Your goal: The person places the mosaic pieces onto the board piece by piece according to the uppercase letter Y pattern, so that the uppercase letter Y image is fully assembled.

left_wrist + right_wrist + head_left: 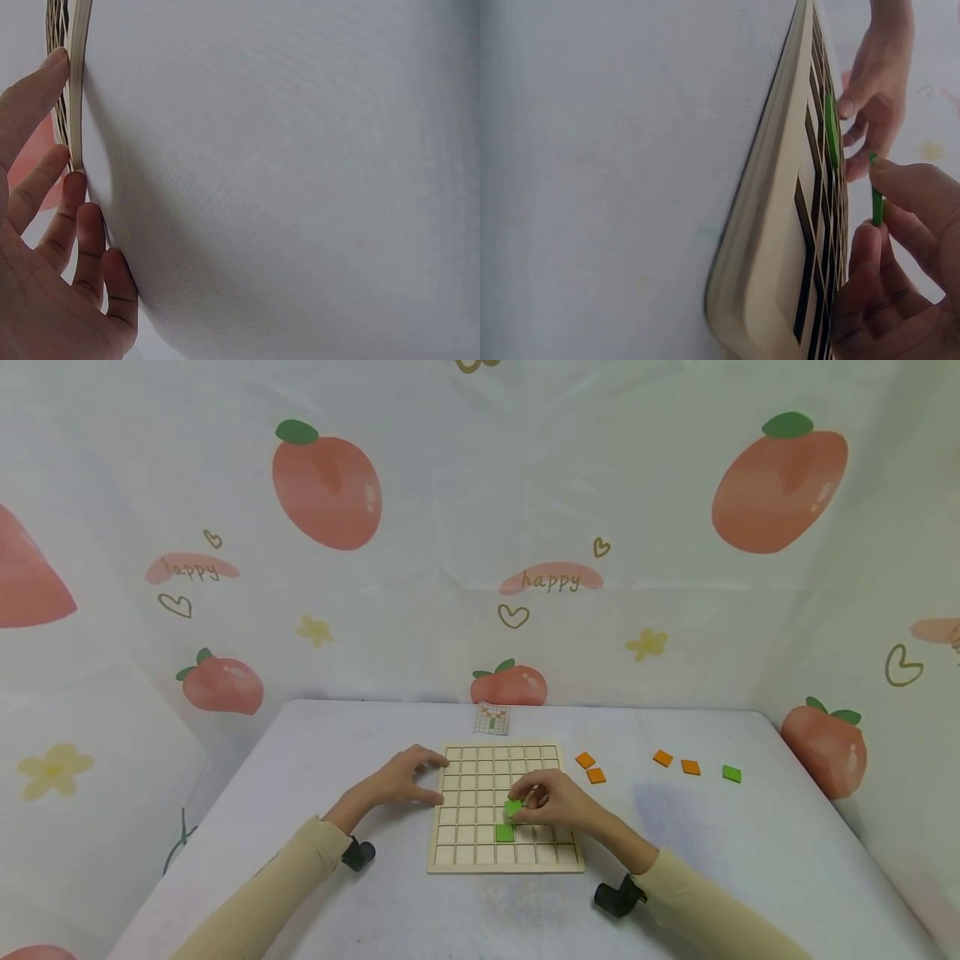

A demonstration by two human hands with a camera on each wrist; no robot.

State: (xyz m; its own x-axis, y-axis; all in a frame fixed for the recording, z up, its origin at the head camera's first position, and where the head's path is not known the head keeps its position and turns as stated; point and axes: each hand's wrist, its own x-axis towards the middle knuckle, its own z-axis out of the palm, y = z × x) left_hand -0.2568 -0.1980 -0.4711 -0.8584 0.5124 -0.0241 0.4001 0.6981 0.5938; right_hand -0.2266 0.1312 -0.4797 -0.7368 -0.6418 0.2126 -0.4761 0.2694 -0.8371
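Note:
A wooden grid board (465, 856) lies on the white table, its squares marked by dark lines. One green square tile (505, 833) sits in a cell near the board's front. Above the cells just behind it, my right hand (558, 802) pinches a second green tile (877, 191) between thumb and fingers. My left hand (401, 777) rests at the board's left edge, thumb and fingertips touching the rim with the fingers spread. In the left wrist view, the fingers (91, 232) lie relaxed along the board's side (77, 90).
Two orange tiles (596, 775) lie just right of the board. Farther right are two more orange tiles (691, 767) and a green tile (732, 773). Behind the board lies a small pattern card (492, 719). A fruit-printed cloth (420, 635) hangs behind the table.

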